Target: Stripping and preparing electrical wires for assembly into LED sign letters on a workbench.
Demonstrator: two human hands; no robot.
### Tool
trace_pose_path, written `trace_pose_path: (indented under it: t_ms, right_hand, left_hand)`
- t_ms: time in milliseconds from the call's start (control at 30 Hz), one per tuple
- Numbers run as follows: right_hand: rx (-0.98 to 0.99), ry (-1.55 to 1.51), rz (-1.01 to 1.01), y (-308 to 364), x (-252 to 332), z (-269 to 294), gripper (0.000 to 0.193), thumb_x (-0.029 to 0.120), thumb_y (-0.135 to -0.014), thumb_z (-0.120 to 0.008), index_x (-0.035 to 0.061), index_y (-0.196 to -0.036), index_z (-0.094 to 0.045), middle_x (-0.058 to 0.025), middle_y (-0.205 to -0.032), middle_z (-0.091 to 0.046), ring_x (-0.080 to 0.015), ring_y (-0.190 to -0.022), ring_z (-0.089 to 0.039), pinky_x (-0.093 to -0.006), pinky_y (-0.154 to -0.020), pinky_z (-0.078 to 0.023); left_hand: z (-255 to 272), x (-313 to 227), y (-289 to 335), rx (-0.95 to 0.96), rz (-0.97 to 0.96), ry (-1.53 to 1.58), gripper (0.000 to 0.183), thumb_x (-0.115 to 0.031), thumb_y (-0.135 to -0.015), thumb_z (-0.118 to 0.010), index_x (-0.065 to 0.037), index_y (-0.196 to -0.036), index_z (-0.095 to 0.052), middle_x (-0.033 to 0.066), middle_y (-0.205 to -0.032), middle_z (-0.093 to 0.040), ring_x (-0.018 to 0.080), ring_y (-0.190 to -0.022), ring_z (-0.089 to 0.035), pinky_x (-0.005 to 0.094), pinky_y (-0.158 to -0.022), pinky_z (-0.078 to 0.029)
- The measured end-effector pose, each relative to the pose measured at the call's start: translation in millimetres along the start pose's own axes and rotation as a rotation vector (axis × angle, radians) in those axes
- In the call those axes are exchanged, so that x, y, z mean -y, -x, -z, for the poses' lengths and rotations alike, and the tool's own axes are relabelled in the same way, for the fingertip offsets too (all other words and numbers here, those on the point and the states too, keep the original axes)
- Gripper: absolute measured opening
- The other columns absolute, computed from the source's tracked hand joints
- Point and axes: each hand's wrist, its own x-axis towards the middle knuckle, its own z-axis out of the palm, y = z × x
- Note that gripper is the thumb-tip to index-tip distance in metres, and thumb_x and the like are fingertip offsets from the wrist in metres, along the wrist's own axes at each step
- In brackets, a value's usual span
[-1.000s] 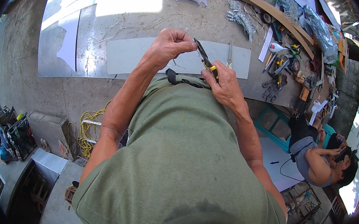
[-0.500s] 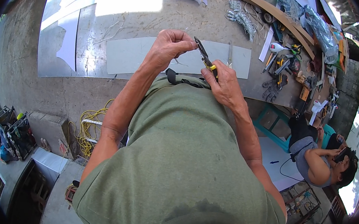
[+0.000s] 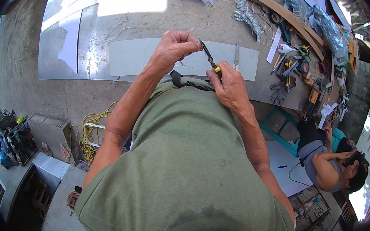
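My right hand [image 3: 231, 85] is wrapped around the black and yellow handles of a pair of pliers [image 3: 210, 58]. The dark jaws point up and to the left, right beside the fingertips of my left hand [image 3: 176, 48]. Those fingertips are pinched together; whatever they hold is too small to make out. Below the left hand a thin pale strand [image 3: 184, 64] shows. Both hands are above a long grey sheet [image 3: 130, 57] lying along the table's near edge. A pair of scissors [image 3: 237, 60] rests on that sheet, just beyond the right hand.
The metal-topped table [image 3: 153, 23] carries bundled string lights [image 3: 251, 24], a dark glove [image 3: 280, 92] and several hand tools at the right. White cut sheets [image 3: 70, 44] lie at the left. A seated person [image 3: 322, 166] is at the lower right. Yellow cord [image 3: 88, 135] lies coiled on the ground.
The pliers have turned slightly and their jaws have shifted a little to the left. Less of the yellow handles shows below my right hand. My left hand stays nearly still.
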Motion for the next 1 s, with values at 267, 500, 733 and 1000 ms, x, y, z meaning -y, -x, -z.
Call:
trace_pose_path:
  t_ms: [267, 500, 733, 1000]
  right_hand:
    - [-0.073, 0.136, 0.005, 2, 2, -9, 0.026, 0.024, -0.096, -0.062, 0.0000, -0.096, -0.052, -0.0144, -0.089, -0.056, -0.0340, -0.076, -0.061, -0.0442, -0.063, -0.048]
    - [-0.109, 0.020, 0.038, -1, -4, -1, 0.026, 0.025, -0.096, -0.061, 0.0013, -0.092, -0.051, -0.0140, -0.083, -0.055, -0.0320, -0.071, -0.058, -0.0411, -0.063, -0.046]
    - [-0.003, -0.721, -0.181, -6, 1, -9, 0.029, 0.029, -0.098, -0.059, -0.0003, -0.094, -0.061, -0.0096, -0.079, -0.061, -0.0168, -0.070, -0.062, -0.0338, -0.062, -0.049]
    - [-0.367, -1.216, -0.208, -22, -47, 10, 0.028, 0.027, -0.100, -0.061, -0.0013, -0.102, -0.062, -0.0116, -0.103, -0.064, -0.0215, -0.087, -0.067, -0.0361, -0.078, -0.057]
  left_hand:
    - [-1, -1, 0, 0.033, -0.006, -0.005, 0.010, -0.011, -0.085, -0.073, -0.001, -0.084, -0.070, -0.0040, -0.064, -0.057, 0.0008, -0.049, -0.036, 0.0208, -0.044, -0.022]
    - [-6, -14, 4, 0.124, -0.059, -0.113, 0.016, -0.016, -0.091, -0.071, 0.001, -0.090, -0.071, -0.0064, -0.062, -0.053, 0.0006, -0.049, -0.032, 0.0215, -0.044, -0.020]
    - [-11, -8, 1, 0.173, -0.120, 0.202, 0.017, -0.014, -0.094, -0.066, 0.003, -0.093, -0.071, -0.0082, -0.058, -0.044, 0.0016, -0.047, -0.027, 0.0232, -0.044, -0.018]
    - [-2, -15, 13, -0.006, -0.214, 0.122, 0.022, -0.018, -0.098, -0.064, 0.003, -0.093, -0.070, -0.0068, -0.060, -0.046, 0.0019, -0.051, -0.031, 0.0215, -0.047, -0.021]
